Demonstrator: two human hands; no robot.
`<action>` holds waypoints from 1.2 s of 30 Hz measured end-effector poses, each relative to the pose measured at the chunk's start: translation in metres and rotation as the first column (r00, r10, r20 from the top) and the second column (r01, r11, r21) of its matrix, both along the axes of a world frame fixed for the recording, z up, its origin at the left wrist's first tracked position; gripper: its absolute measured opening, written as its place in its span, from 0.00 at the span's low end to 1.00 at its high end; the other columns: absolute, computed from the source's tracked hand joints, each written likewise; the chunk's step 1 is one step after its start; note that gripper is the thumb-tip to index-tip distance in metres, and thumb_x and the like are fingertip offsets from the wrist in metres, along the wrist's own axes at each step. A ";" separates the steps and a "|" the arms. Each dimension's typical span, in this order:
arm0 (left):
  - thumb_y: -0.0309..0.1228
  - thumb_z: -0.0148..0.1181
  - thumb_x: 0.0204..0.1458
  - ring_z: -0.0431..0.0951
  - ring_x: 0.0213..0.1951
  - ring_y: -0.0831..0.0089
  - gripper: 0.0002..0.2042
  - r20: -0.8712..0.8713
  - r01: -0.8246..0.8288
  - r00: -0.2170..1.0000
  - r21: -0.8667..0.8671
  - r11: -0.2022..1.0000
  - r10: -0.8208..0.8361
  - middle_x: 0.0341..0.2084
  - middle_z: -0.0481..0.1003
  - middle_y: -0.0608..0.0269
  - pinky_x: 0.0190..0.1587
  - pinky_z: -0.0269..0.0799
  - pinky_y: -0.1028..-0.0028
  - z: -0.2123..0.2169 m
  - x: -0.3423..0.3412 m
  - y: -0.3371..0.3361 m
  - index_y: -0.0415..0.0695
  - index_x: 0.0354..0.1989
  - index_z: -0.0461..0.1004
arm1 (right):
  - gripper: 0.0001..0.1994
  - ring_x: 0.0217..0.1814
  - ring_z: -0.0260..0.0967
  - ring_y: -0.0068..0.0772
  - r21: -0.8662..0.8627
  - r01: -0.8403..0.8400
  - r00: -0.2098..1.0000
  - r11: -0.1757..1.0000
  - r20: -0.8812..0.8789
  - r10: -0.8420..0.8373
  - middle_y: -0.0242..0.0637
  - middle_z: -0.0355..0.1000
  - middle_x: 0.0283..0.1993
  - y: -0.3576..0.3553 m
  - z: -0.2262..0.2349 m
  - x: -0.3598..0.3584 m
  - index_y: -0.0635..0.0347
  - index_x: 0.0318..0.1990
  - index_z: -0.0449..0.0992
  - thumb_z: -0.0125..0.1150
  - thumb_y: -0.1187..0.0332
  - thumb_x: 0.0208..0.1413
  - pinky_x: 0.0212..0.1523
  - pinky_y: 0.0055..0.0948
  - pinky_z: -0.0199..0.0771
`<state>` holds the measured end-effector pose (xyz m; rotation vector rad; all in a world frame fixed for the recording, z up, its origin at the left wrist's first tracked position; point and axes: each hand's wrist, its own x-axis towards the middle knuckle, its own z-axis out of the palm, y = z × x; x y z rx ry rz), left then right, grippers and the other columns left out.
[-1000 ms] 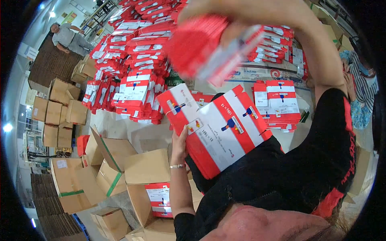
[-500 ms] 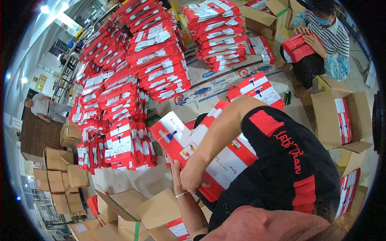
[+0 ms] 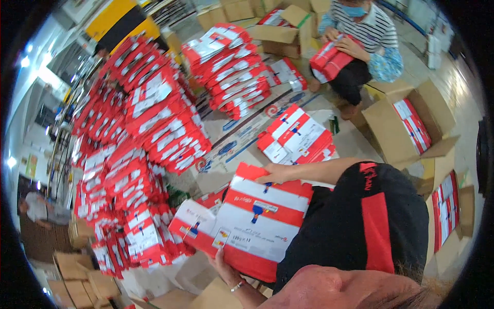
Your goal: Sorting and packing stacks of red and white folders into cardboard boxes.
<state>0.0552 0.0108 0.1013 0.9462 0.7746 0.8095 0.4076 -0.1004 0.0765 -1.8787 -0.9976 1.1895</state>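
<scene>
A fisheye view looks down from a person's head into a packing area, seen over a black shirt with red trim.

At far left, tall leaning piles of red and white flat packets (image 3: 139,154) fill the frame, with plain cardboard cartons (image 3: 77,268) on the floor below them. A second stack of packets (image 3: 231,67) rises toward the top centre.

In the middle, the person holds a bundle of red and white packets (image 3: 257,221) against the body. The left hand (image 3: 224,260), with a bracelet at the wrist, grips the bundle from beneath at its lower edge. The right hand (image 3: 275,175) lies on the bundle's top edge, fingers pressed over it. One second ago the right arm was raised high with another packet blurred in motion. Half a second ago it was coming down across the bundle. Now that arm has settled and both hands clasp the bundle, so the added packet appears to have joined it.

Just behind the bundle, a low pile of packets (image 3: 298,136) rests on flattened cardboard (image 3: 242,134) on the floor.

At right, open cartons (image 3: 406,123) stand with packets upright inside. At upper right, a seated co-worker in a striped top holds more red packets (image 3: 332,56) in the lap.
</scene>
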 end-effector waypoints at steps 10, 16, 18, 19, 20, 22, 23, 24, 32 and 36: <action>0.26 0.61 0.49 0.68 0.56 0.60 0.34 -0.039 -0.051 0.998 0.138 0.989 0.057 0.59 0.63 0.50 0.59 0.65 0.62 -0.005 0.011 0.072 0.36 0.65 0.55 | 0.21 0.41 0.69 0.24 0.734 -0.057 0.982 0.677 -0.080 0.169 0.38 0.75 0.39 0.026 0.121 -0.019 0.66 0.51 0.69 0.58 0.56 0.60 0.43 0.30 0.71; 0.25 0.62 0.48 0.67 0.56 0.60 0.34 -0.172 -0.160 0.967 0.164 0.973 0.188 0.59 0.63 0.51 0.59 0.64 0.62 0.022 0.092 0.093 0.36 0.65 0.56 | 0.21 0.45 0.66 0.20 0.753 -0.104 0.935 0.649 -0.149 0.322 0.31 0.72 0.42 0.052 0.085 -0.038 0.65 0.51 0.69 0.60 0.56 0.59 0.47 0.29 0.70; 0.25 0.62 0.48 0.67 0.56 0.60 0.33 -0.224 -0.202 0.945 0.171 0.964 0.238 0.59 0.63 0.51 0.59 0.64 0.62 -0.023 -0.032 0.033 0.36 0.65 0.56 | 0.25 0.51 0.64 0.22 0.732 -0.086 0.966 0.676 -0.106 0.238 0.33 0.71 0.47 0.044 0.076 -0.029 0.63 0.56 0.67 0.61 0.56 0.58 0.52 0.29 0.67; 0.25 0.62 0.48 0.67 0.56 0.60 0.33 -0.248 -0.236 0.929 0.178 0.955 0.276 0.59 0.63 0.51 0.59 0.64 0.62 -0.040 -0.093 -0.004 0.36 0.65 0.56 | 0.27 0.53 0.63 0.22 0.719 0.007 0.938 0.695 -0.246 0.245 0.33 0.70 0.49 0.043 0.074 -0.032 0.63 0.58 0.65 0.61 0.56 0.58 0.55 0.29 0.65; 0.25 0.62 0.48 0.67 0.57 0.60 0.33 -0.273 -0.246 0.917 0.183 0.952 0.290 0.59 0.63 0.51 0.59 0.64 0.62 -0.048 -0.117 -0.025 0.36 0.65 0.56 | 0.29 0.55 0.62 0.23 0.688 0.115 0.896 0.717 -0.383 0.224 0.33 0.69 0.52 0.037 0.072 -0.031 0.62 0.61 0.63 0.61 0.55 0.58 0.57 0.29 0.63; 0.25 0.62 0.48 0.67 0.57 0.61 0.33 -0.317 -0.335 0.866 0.208 0.919 0.387 0.60 0.63 0.51 0.59 0.64 0.62 -0.035 -0.090 -0.031 0.36 0.65 0.56 | 0.29 0.56 0.61 0.23 0.696 0.094 0.908 0.712 -0.352 0.225 0.32 0.68 0.53 0.057 0.053 -0.046 0.63 0.62 0.61 0.61 0.56 0.58 0.59 0.29 0.61; 0.25 0.62 0.48 0.67 0.57 0.61 0.33 -0.344 -0.357 0.842 0.221 0.908 0.415 0.60 0.63 0.51 0.59 0.64 0.62 -0.034 -0.104 -0.035 0.36 0.65 0.56 | 0.28 0.54 0.62 0.21 0.669 0.093 0.914 0.738 -0.351 0.204 0.32 0.69 0.51 0.063 0.057 -0.051 0.64 0.61 0.63 0.61 0.58 0.59 0.57 0.27 0.63; 0.25 0.64 0.48 0.65 0.58 0.63 0.34 -0.269 -0.385 0.855 0.243 0.890 0.443 0.61 0.61 0.51 0.61 0.62 0.62 0.027 -0.056 -0.049 0.36 0.65 0.56 | 0.26 0.49 0.66 0.20 0.634 0.098 0.899 0.767 -0.386 0.204 0.31 0.72 0.46 0.074 0.050 -0.052 0.64 0.59 0.65 0.61 0.58 0.59 0.52 0.26 0.67; 0.25 0.62 0.50 0.69 0.55 0.60 0.34 -0.016 -0.559 0.808 0.296 0.774 0.589 0.57 0.64 0.48 0.57 0.68 0.60 0.118 -0.076 -0.072 0.35 0.64 0.53 | 0.43 0.60 0.62 0.45 0.700 -0.208 0.978 0.683 0.165 0.128 0.51 0.62 0.58 0.145 0.051 -0.143 0.61 0.65 0.56 0.69 0.49 0.46 0.58 0.36 0.64; 0.24 0.61 0.50 0.69 0.54 0.60 0.34 -0.175 -0.598 0.720 0.333 0.729 0.671 0.58 0.63 0.49 0.58 0.67 0.61 0.123 -0.067 -0.088 0.36 0.65 0.52 | 0.44 0.66 0.55 0.52 0.842 -0.355 0.923 0.406 0.385 0.009 0.56 0.55 0.64 0.146 0.072 -0.222 0.63 0.67 0.52 0.65 0.49 0.49 0.66 0.45 0.53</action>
